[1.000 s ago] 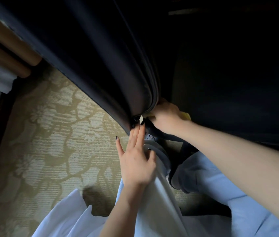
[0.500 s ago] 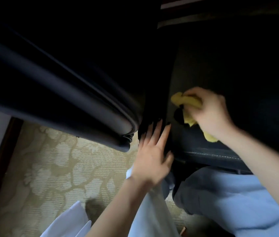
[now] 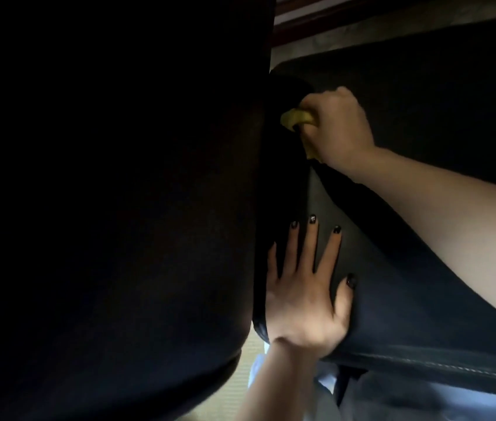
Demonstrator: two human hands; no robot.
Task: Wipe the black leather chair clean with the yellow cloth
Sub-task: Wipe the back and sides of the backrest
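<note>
- The black leather chair (image 3: 392, 314) fills most of the frame. Its dark side panel takes up the whole left half, and its seat runs across the right.
- The right hand (image 3: 339, 126), upper centre, has its grip closed tight round the bunched yellow cloth (image 3: 296, 118), pressing it to the seat beside the gap by the side panel.
- The left hand (image 3: 304, 290), lower centre, lies flat on the seat's near corner with its fingers spread, its grip slack and empty.
- A stitched seam (image 3: 453, 367) lines the seat's front edge, lower right, with pale blue clothing (image 3: 423, 402) below it.
</note>
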